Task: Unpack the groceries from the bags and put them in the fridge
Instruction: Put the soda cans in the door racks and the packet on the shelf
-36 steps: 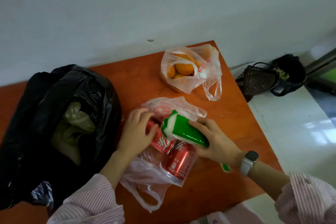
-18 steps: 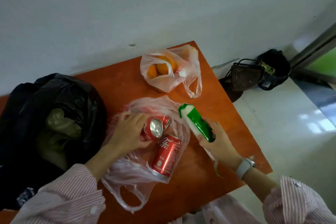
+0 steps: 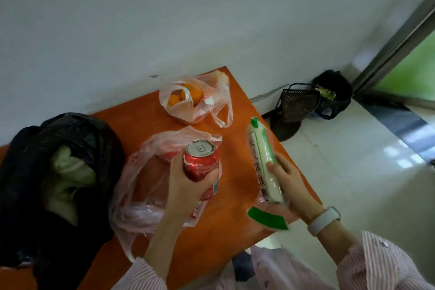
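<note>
Gripping red "Coke" can (image 3: pixel 200 163); noodle packet's (image 3: pixel 264 162) writing unreadable

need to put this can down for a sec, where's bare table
Bare table lies between the black bag and the orange bag, and along the near edge below the clear bag. The middle is crowded.

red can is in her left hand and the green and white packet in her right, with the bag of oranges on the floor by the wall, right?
Not quite: the head view shows the bag of oranges on the orange table, not the floor. The rest holds.
</note>
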